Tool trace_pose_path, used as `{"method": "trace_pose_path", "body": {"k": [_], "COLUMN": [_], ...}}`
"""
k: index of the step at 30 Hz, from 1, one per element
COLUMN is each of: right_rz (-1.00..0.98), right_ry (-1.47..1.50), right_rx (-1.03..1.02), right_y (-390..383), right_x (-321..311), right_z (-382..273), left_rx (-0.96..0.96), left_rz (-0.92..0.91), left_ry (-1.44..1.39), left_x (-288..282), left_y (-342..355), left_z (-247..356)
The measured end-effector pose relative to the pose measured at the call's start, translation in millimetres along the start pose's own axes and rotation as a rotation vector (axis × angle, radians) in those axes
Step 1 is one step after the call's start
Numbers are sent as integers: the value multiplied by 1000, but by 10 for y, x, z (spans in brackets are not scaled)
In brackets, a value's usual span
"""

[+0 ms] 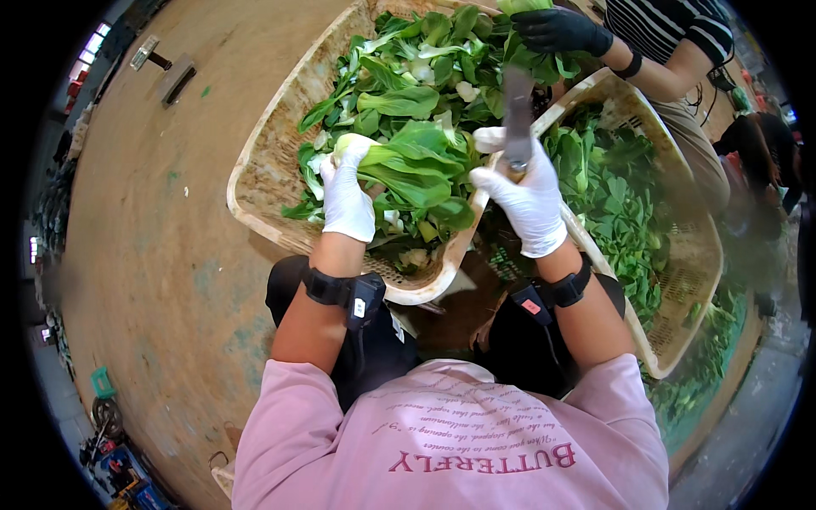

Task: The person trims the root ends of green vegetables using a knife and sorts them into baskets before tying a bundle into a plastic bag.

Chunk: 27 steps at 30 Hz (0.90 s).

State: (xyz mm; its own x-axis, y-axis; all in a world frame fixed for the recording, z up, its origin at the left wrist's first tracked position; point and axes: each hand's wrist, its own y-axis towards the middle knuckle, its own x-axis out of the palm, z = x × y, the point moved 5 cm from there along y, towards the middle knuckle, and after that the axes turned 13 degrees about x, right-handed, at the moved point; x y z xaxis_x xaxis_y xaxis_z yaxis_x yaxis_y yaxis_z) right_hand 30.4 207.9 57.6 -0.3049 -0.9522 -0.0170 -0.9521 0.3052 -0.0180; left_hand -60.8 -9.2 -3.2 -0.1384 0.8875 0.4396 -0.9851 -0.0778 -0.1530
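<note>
My left hand [347,189], in a white glove, is closed round the pale base of a head of bok choy [418,167], its green leaves pointing right. It is held over a large off-white plastic crate [280,132] full of loose leaves and trimmed pieces. In my gloved right hand [529,191] is a knife [517,110], gripped by its handle with the wide blade pointing up and away from me. The blade is apart from the bok choy. My right hand is above the gap between this crate and a second one.
The second crate [680,289] at my right holds green leafy heads. Across from me a co-worker's black-gloved hand [561,32] holds greens over the far crate edge. More greens [705,357] lie at the far right. A metal-and-black object [177,81] stands on the brown floor [161,255].
</note>
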Motion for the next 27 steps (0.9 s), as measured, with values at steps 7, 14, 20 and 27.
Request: {"method": "trace_pose_path", "body": {"k": [7,14,20,27], "right_rz": [-16,168,177,-99], "right_ry": [-58,-196,-416,-93], "right_rx": [-29,120,-384,-160], "right_y": [-24,105,-152,-659], "right_x": [143,-242,-155,-505], "right_z": [58,-53,-373,-207], "left_rx": [-42,-54,484,59], "left_rz": [-25,-13,-436,-819], "left_ry": [30,-322,353,-106], "left_x": [22,-47,434,830], "left_y": [-96,142,-331,-953], "left_z": [-54,147,484,198]}}
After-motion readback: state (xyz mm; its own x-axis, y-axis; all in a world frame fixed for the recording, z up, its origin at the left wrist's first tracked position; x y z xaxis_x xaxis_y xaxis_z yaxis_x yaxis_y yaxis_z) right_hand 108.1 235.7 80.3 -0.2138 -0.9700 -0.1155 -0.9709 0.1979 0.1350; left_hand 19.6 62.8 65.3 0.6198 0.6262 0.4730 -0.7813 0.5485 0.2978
